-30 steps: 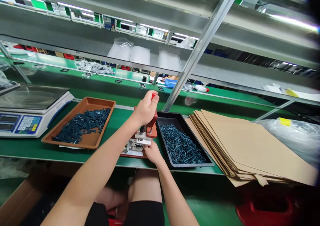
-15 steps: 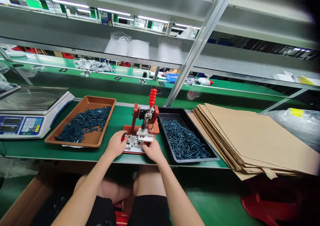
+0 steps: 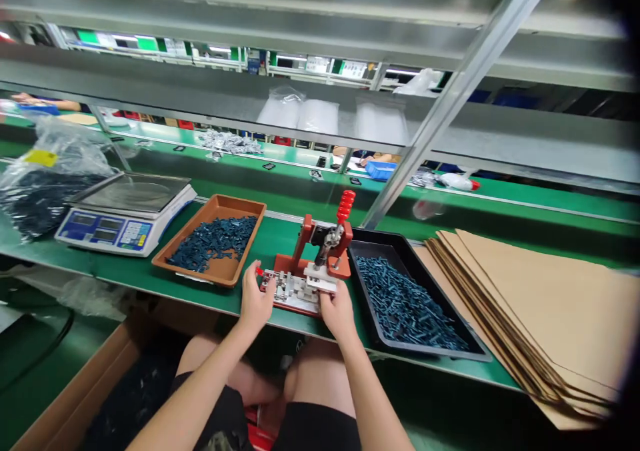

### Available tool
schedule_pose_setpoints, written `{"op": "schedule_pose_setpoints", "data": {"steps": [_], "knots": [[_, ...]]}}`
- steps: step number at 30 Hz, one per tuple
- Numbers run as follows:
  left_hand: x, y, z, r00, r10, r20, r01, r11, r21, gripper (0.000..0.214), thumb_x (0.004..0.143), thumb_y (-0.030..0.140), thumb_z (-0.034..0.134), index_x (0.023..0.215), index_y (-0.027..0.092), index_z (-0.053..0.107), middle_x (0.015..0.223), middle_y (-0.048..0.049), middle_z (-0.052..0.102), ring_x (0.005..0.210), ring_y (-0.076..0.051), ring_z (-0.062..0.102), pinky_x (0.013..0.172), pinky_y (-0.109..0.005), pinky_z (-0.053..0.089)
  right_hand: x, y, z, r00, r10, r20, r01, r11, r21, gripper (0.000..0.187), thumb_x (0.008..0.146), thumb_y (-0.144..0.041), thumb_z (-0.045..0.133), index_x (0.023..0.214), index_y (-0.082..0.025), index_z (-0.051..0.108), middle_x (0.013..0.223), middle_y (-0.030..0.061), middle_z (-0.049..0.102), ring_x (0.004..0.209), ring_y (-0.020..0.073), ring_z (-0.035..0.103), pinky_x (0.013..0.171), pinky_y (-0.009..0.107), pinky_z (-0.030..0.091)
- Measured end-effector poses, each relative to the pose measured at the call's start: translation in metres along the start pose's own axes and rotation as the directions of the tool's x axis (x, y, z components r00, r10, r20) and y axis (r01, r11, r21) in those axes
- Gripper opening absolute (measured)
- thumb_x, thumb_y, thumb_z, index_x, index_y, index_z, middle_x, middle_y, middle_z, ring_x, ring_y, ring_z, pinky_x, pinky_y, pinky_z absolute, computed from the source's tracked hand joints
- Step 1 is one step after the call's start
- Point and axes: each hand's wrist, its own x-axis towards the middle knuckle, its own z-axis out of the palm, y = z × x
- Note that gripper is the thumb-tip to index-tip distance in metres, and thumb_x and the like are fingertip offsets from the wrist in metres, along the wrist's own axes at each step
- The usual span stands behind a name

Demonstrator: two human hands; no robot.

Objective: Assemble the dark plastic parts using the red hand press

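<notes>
A red toggle press [image 3: 320, 254] with a red-gripped lever [image 3: 345, 206] standing up sits on the green bench. Its metal base plate [image 3: 290, 288] lies in front. My left hand [image 3: 256, 299] rests at the plate's left end, fingers curled and thumb raised, beside a small red knob. My right hand [image 3: 338, 311] is at the plate's front right, fingertips pressed against a white block under the press head. What either hand pinches is hidden. A brown tray [image 3: 173, 254] of dark plastic parts lies to the left. A black tray [image 3: 373, 324] of dark screws lies to the right.
A weighing scale [image 3: 125, 212] stands at the left, with a plastic bag of dark parts [image 3: 45, 178] beyond it. A stack of cardboard sheets [image 3: 540, 311] fills the right. A slanted metal post [image 3: 440, 118] rises behind the press. Shelves hang overhead. A cardboard box [image 3: 70, 404] sits below the bench.
My left hand let go of the red lever and came down to the left end of the base plate. The lever stays upright. My view has swung left.
</notes>
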Motion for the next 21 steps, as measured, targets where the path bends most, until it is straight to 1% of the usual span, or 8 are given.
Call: {"op": "schedule_pose_setpoints", "data": {"steps": [4, 7, 10, 12, 14, 17, 19, 21], "knots": [[-0.081, 0.001, -0.034, 0.972, -0.125, 0.198, 0.135, 0.99, -0.039, 0.055, 0.094, 0.051, 0.05, 0.142, 0.027, 0.042, 0.129, -0.0155, 0.058, 0.111, -0.027, 0.061, 0.099, -0.047, 0.05, -0.05, -0.025, 0.0, 0.995, -0.05, 0.083, 0.047, 0.998, 0.035, 0.015, 0.092, -0.027, 0.052, 0.086, -0.023, 0.065, 0.091, 0.0087, 0.059, 0.087, 0.0265, 0.061, 0.079, 0.042, 0.054], [-0.126, -0.001, -0.054, 0.808, -0.371, 0.458, 0.469, 0.875, -0.118, 0.048, 0.094, 0.06, 0.044, 0.127, 0.027, 0.056, 0.095, -0.0072, 0.066, 0.081, -0.021, 0.065, 0.074, -0.037, 0.055, -0.105, -0.055, 0.022, 0.922, -0.12, 0.367, 0.048, 0.979, 0.199, 0.019, 0.093, -0.022, 0.051, 0.091, -0.027, 0.069, 0.092, 0.0072, 0.059, 0.085, 0.0242, 0.063, 0.075, 0.038, 0.056], [-0.141, -0.006, -0.074, 0.711, -0.509, 0.486, 0.619, 0.78, -0.088, 0.049, 0.09, 0.067, 0.046, 0.102, 0.024, 0.066, 0.073, -0.0022, 0.062, 0.061, -0.018, 0.058, 0.059, -0.032, 0.049, -0.136, -0.079, 0.037, 0.819, -0.147, 0.555, -0.015, 0.961, 0.277, 0.027, 0.093, -0.018, 0.049, 0.104, -0.031, 0.07, 0.096, 0.0065, 0.062, 0.086, 0.0225, 0.065, 0.075, 0.036, 0.059], [-0.139, -0.016, -0.099, 0.731, -0.546, 0.409, 0.61, 0.791, -0.034, 0.049, 0.088, 0.068, 0.048, 0.098, 0.023, 0.066, 0.069, -0.002, 0.063, 0.057, -0.018, 0.058, 0.058, -0.033, 0.049, -0.132, -0.082, 0.028, 0.812, -0.161, 0.561, -0.008, 0.958, 0.286, 0.035, 0.091, -0.018, 0.053, 0.12, -0.032, 0.066, 0.102, 0.0063, 0.065, 0.089, 0.0225, 0.067, 0.077, 0.036, 0.06], [-0.13, -0.036, -0.14, 0.798, -0.551, 0.242, 0.552, 0.831, 0.069, 0.048, 0.087, 0.066, 0.05, 0.099, 0.023, 0.066, 0.073, -0.0046, 0.068, 0.065, -0.023, 0.064, 0.068, -0.038, 0.054, -0.112, -0.075, 0.0, 0.867, -0.169, 0.468, 0.055, 0.968, 0.246, 0.04, 0.09, -0.021, 0.057, 0.128, -0.032, 0.062, 0.105, 0.0067, 0.068, 0.09, 0.0232, 0.068, 0.078, 0.037, 0.06], [-0.11, -0.077, -0.216, 0.865, -0.503, -0.004, 0.476, 0.815, 0.33, 0.042, 0.085, 0.062, 0.051, 0.1, 0.026, 0.065, 0.091, -0.008, 0.075, 0.088, -0.03, 0.071, 0.089, -0.047, 0.056, -0.06, -0.045, -0.067, 0.975, -0.151, 0.165, 0.144, 0.988, 0.052, 0.019, 0.089, -0.03, 0.059, 0.105, -0.03, 0.07, 0.097, 0.008, 0.071, 0.087, 0.0251, 0.069, 0.074, 0.037, 0.057], [-0.095, -0.1, -0.258, 0.863, -0.503, 0.035, 0.401, 0.727, 0.558, 0.036, 0.081, 0.058, 0.054, 0.092, 0.026, 0.066, 0.094, -0.0087, 0.076, 0.094, -0.034, 0.072, 0.095, -0.052, 0.054, -0.023, -0.018, -0.11, 0.998, -0.06, 0.005, 0.06, 0.988, -0.145, 0.018, 0.088, -0.034, 0.057, 0.097, -0.027, 0.071, 0.094, 0.0097, 0.072, 0.082, 0.0251, 0.068, 0.074, 0.038, 0.055], [-0.076, -0.108, -0.277, 0.873, -0.467, 0.139, 0.245, 0.667, 0.704, 0.033, 0.078, 0.053, 0.056, 0.088, 0.023, 0.067, 0.099, -0.0118, 0.076, 0.101, -0.036, 0.071, 0.1, -0.054, 0.052, 0.01, 0.009, -0.141, 0.996, 0.085, 0.002, -0.08, 0.94, -0.331, 0.021, 0.083, -0.035, 0.059, 0.095, -0.023, 0.073, 0.088, 0.0095, 0.073, 0.073, 0.0239, 0.067, 0.072, 0.039, 0.054]]}}
